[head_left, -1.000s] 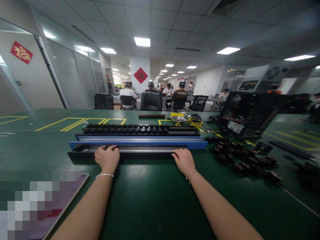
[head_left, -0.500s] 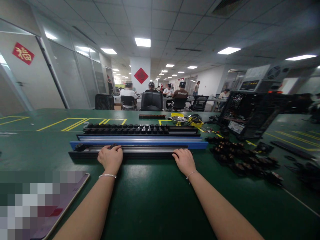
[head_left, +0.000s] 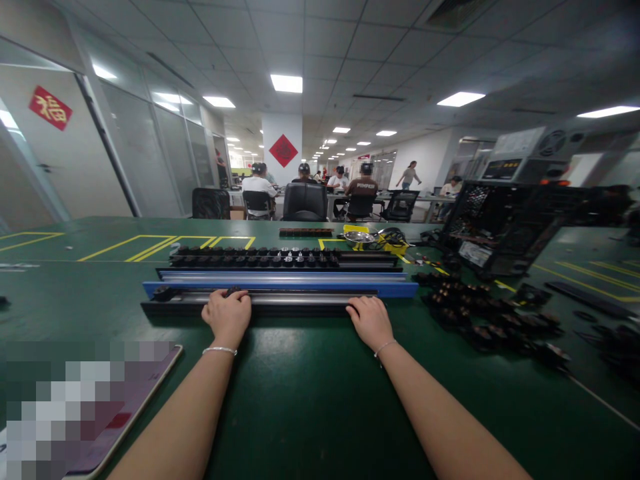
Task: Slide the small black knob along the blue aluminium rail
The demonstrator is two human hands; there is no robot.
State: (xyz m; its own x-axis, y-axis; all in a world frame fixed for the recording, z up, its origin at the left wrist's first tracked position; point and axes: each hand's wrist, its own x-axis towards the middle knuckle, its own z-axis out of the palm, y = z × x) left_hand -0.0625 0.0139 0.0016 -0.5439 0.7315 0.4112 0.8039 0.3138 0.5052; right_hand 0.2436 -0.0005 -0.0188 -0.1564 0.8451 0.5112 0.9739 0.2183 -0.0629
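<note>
A long black rail (head_left: 295, 309) with a silver strip along its channel lies crosswise on the green table. My left hand (head_left: 227, 315) is closed over its left half, fingers curled on a small black round part (head_left: 234, 291) in the channel. Another black round part (head_left: 163, 293) sits at the rail's left end. My right hand (head_left: 370, 321) grips the rail near its right end, the fingertips over the top edge. Right behind runs a blue rail (head_left: 400, 290). Farther back stands a row of black round parts (head_left: 270, 257) on a dark rail.
A tablet-like device (head_left: 145, 407) lies at front left. Piles of black parts (head_left: 480, 313) spread on the right, before an open computer case (head_left: 500, 227). A metal bowl (head_left: 360, 237) and a short brown strip (head_left: 305, 233) stand at the back. People sit beyond the table.
My left hand has shifted slightly right along the rail, with the black round part under its fingers. My right hand keeps its place on the rail. A person in the background has walked.
</note>
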